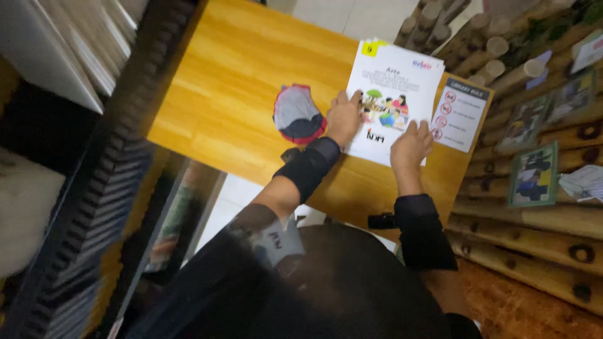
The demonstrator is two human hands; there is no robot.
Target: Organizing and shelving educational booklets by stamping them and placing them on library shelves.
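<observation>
A white booklet [397, 81] with a colourful picture on its cover lies on the yellow wooden table [239, 81], with yellow tabs sticking out at its top edge. My left hand [343, 117] rests flat on the booklet's left edge, fingers together. My right hand [411, 146] presses on the booklet's lower right corner. Both wrists wear black bands. A round grey and red cloth piece [298, 115] lies on the table just left of my left hand.
A laminated sign [460, 114] with red symbols is stuck to the table right of the booklet. A log wall with framed pictures [534, 176] runs along the right. A dark shelf [94, 188] with books stands at the left.
</observation>
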